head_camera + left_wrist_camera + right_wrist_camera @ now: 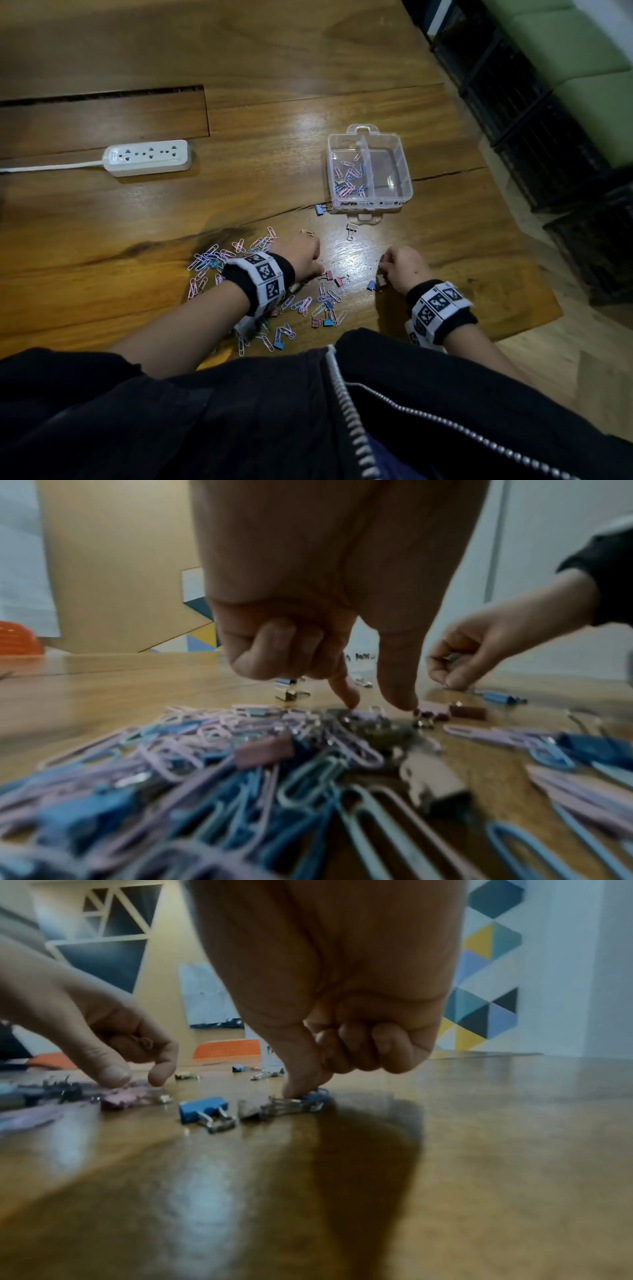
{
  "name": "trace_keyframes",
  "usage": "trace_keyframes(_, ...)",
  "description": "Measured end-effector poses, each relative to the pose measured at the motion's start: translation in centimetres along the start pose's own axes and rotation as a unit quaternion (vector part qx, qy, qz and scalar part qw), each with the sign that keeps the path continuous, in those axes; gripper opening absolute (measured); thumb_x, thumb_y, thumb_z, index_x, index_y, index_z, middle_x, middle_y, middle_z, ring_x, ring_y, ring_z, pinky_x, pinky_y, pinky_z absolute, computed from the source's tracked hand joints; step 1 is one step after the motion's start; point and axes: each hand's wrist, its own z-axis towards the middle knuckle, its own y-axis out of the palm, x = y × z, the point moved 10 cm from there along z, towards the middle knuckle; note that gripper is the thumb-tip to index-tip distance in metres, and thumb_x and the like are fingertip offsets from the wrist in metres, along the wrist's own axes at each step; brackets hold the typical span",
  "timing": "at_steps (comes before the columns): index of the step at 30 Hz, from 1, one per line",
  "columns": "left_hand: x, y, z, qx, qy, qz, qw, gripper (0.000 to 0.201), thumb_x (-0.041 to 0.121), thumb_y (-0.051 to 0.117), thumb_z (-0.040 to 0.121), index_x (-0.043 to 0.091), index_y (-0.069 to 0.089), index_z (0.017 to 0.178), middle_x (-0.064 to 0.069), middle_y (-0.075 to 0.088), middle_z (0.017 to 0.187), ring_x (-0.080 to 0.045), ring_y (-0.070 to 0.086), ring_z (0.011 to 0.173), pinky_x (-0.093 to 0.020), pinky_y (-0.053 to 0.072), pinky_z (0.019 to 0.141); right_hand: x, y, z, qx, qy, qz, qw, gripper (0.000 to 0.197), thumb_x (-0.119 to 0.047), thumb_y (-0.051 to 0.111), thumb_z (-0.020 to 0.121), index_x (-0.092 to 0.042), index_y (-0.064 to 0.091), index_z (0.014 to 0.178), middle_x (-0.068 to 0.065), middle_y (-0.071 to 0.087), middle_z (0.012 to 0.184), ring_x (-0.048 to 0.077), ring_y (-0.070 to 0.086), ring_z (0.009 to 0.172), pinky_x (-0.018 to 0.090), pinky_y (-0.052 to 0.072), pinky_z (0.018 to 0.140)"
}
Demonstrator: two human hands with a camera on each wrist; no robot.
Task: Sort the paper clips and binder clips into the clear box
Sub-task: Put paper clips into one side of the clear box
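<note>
The clear box (406, 192) stands open on the wooden table, with pink and blue paper clips (347, 176) in its left compartment. A loose pile of paper clips (212, 750) and binder clips lies under my left arm. My left hand (305, 260) reaches down with thumb and forefinger (397, 702) touching pink clips; its other fingers curl around a small metal clip (145, 1042). My right hand (394, 267) pinches a blue binder clip (316, 1095) lying on the table. A second blue binder clip (204, 1108) lies just left of it.
A white power strip (149, 157) with its cord lies at the far left. Loose binder clips (322, 209) lie in front of the box. The table's edge runs along the right, with dark crates (534, 137) beyond it. My black jacket fills the bottom of the head view.
</note>
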Motion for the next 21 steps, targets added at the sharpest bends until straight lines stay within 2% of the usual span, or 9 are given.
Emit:
trace_keyframes(4, 0.7, 0.9, 0.0, -0.012, 0.014, 0.038, 0.999, 0.026, 0.031, 0.049, 0.093, 0.008, 0.057, 0.101, -0.009, 0.06, 0.103, -0.026, 0.059, 0.098, -0.036, 0.051, 0.082, -0.9, -0.1, 0.1, -0.002, -0.029, -0.013, 1.0, 0.005, -0.016, 0.05, 0.09, -0.013, 0.048, 0.087, 0.004, 0.05, 0.096, 0.017, 0.049, 0.088, 0.03, 0.045, 0.082)
trace_keyframes(7, 0.3, 1.0, 0.0, -0.016, 0.005, -0.032, 0.999, 0.022, 0.024, 0.042, 0.093, 0.008, 0.053, 0.081, -0.006, 0.052, 0.081, -0.022, 0.055, 0.075, -0.031, 0.047, 0.068, -1.7, -0.2, -0.8, -0.032, -0.041, 0.16, 0.986, 0.018, -0.011, 0.048, 0.091, -0.018, 0.045, 0.075, -0.001, 0.047, 0.081, 0.016, 0.047, 0.079, 0.025, 0.04, 0.07)
trace_keyframes(9, -0.3, 0.8, 0.0, -0.01, -0.012, -0.183, 0.983, 0.029, 0.018, 0.04, 0.094, 0.013, 0.042, 0.066, -0.001, 0.044, 0.068, -0.013, 0.043, 0.06, -0.023, 0.038, 0.056, -2.8, 1.1, -2.2, -0.117, -0.036, 0.331, 0.936, 0.021, -0.004, 0.046, 0.09, -0.02, 0.047, 0.077, -0.002, 0.05, 0.076, 0.015, 0.049, 0.073, 0.026, 0.042, 0.069)
trace_keyframes(11, -0.8, 1.1, -0.5, -0.027, -0.033, -0.443, 0.896, 0.033, 0.007, 0.033, 0.093, 0.014, 0.037, 0.061, 0.001, 0.042, 0.06, -0.007, 0.039, 0.048, -0.017, 0.034, 0.046, -3.9, 3.2, -4.0, -0.221, -0.02, 0.432, 0.874, 0.023, 0.002, 0.04, 0.091, -0.017, 0.052, 0.087, 0.001, 0.05, 0.074, 0.012, 0.048, 0.065, 0.022, 0.041, 0.061)
trace_keyframes(13, -0.4, 1.2, -1.2, -0.063, -0.024, -0.662, 0.747, 0.029, 0.001, 0.026, 0.086, 0.011, 0.037, 0.062, 0.001, 0.048, 0.05, -0.004, 0.036, 0.035, -0.01, 0.029, 0.037, -4.7, 4.9, -5.6, -0.297, 0.004, 0.472, 0.83, 0.026, 0.005, 0.034, 0.092, -0.01, 0.055, 0.088, 0.003, 0.05, 0.071, 0.01, 0.049, 0.056, 0.018, 0.042, 0.051)
trace_keyframes(14, -0.2, 1.1, -1.5, -0.075, -0.017, -0.716, 0.694, 0.023, 0.001, 0.027, 0.081, 0.011, 0.037, 0.063, 0.002, 0.051, 0.047, -0.005, 0.036, 0.033, -0.009, 0.028, 0.036, -4.8, 5.6, -6.1, -0.319, 0.015, 0.477, 0.819, 0.026, 0.005, 0.033, 0.092, -0.007, 0.055, 0.086, 0.004, 0.05, 0.069, 0.009, 0.05, 0.052, 0.016, 0.042, 0.046)
trace_keyframes(16, 0.0, 0.9, -1.9, -0.082, -0.011, -0.75, 0.656, 0.013, 0.006, 0.033, 0.074, 0.011, 0.04, 0.064, 0.003, 0.054, 0.048, -0.006, 0.039, 0.034, -0.008, 0.028, 0.034, -4.8, 6.4, -6.5, -0.332, 0.03, 0.472, 0.816, 0.026, 0.003, 0.034, 0.092, -0.005, 0.055, 0.079, 0.006, 0.052, 0.068, 0.008, 0.05, 0.047, 0.016, 0.041, 0.042)
trace_keyframes(18, 0.2, 1.1, -2.1, -0.084, -0.012, -0.698, 0.711, 0.014, 0.009, 0.044, 0.078, 0.013, 0.043, 0.065, 0.007, 0.052, 0.048, -0.004, 0.04, 0.036, -0.008, 0.028, 0.033, -4.5, 6.5, -6.4, -0.303, 0.012, 0.408, 0.861, 0.027, -0.002, 0.038, 0.091, -0.01, 0.054, 0.07, 0.004, 0.052, 0.067, 0.011, 0.048, 0.054, 0.02, 0.038, 0.05)
trace_keyframes(21, 0.9, 1.6, -2.7, -0.073, 0.022, -0.386, 0.919, 0.018, 0.017, 0.063, 0.083, 0.019, 0.048, 0.072, 0.007, 0.053, 0.068, -0.009, 0.049, 0.058, -0.016, 0.042, 0.051, -4.8, 5.7, -6.3, -0.221, -0.063, 0.289, 0.929, 0.022, -0.01, 0.062, 0.083, -0.018, 0.047, 0.068, -0.003, 0.052, 0.068, 0.001, 0.053, 0.06, 0.014, 0.042, 0.06)
